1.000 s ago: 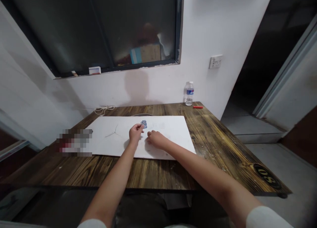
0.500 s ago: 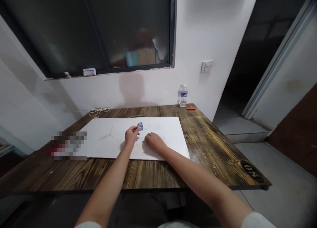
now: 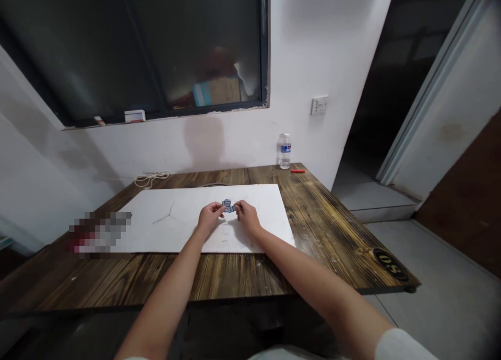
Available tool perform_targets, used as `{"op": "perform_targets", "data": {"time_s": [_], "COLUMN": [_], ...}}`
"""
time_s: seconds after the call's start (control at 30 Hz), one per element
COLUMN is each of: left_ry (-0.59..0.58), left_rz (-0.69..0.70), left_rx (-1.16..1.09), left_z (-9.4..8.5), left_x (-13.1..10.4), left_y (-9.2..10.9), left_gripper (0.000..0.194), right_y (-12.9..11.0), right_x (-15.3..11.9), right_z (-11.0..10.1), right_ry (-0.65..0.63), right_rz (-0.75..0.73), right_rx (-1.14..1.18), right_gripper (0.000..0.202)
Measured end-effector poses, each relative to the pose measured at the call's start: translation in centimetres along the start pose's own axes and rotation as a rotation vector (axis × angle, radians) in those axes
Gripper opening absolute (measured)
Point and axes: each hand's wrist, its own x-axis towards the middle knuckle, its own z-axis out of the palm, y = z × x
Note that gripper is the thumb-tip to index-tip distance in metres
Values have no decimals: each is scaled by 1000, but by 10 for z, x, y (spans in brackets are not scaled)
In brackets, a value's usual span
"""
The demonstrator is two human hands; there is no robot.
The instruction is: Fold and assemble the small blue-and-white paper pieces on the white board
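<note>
Left hand: The left hand [image 3: 211, 215] is partly curled, thumb and fingers closed in a pinch on the left side of the small blue patterned piece [image 3: 227, 204].
Right hand: The right hand [image 3: 246, 217] is bent at the fingers, fingertips brought together at the right end of the same piece; the exact contact is too small to verify.
Blue patterned piece: Located between the two hands, at the fingertips, above the white board [image 3: 180, 237]. Whether it is one part or several cannot be determined.
White board: Lies flat on the wooden table [image 3: 324, 235], beneath both hands. Thin dark branching lines [image 3: 169, 214] show on it, left of the left hand; short dark marks appear below the hands.
Table, far right: A clear bottle [image 3: 285, 152] with a blue label stands upright near the wall; a red stick-like item [image 3: 298, 171] lies just beside it.
Table, far left: A pale cord [image 3: 152, 179] lies loosely looped behind the board.
Table, near right corner: A dark oval plate [image 3: 390, 264] bears yellow characters.
Wall: A socket [image 3: 319, 105] is fitted right of the window [image 3: 195, 42]; a small white box [image 3: 135, 116] sits on the sill.
</note>
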Motion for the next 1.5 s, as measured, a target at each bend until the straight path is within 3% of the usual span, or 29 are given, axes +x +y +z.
{"op": "perform_targets", "data": {"time_s": [0.17,0.37,0.6,0.83,1.07,1.27,1.5], "left_ry": [-104,-115,-165,-51,-192,-222,-238], "left_rz": [-13,-14,-54,35,26,33,44], "left_rx": [11,12,21,-47,-35,-20,-10], "left_z": [2,2,5,1,0,-1,0], "left_x": [-4,-4,-6,-2,-4,-6,-8], "left_y": [7,9,10,6,7,8,10], "left_gripper": [36,32,33,40,40,40,36], "right_y": [0,-1,-5,6,11,14,8], "right_x": [1,4,3,5,5,7,5], "right_z": [1,0,-4,2,2,4,2], "right_ry": [14,41,54,58,88,102,97], "right_rz": [-6,37,-82,39,74,100,117], "right_rx": [15,114,107,281,370,369,389], "right_gripper": [11,8,8,15,30,22,28]}}
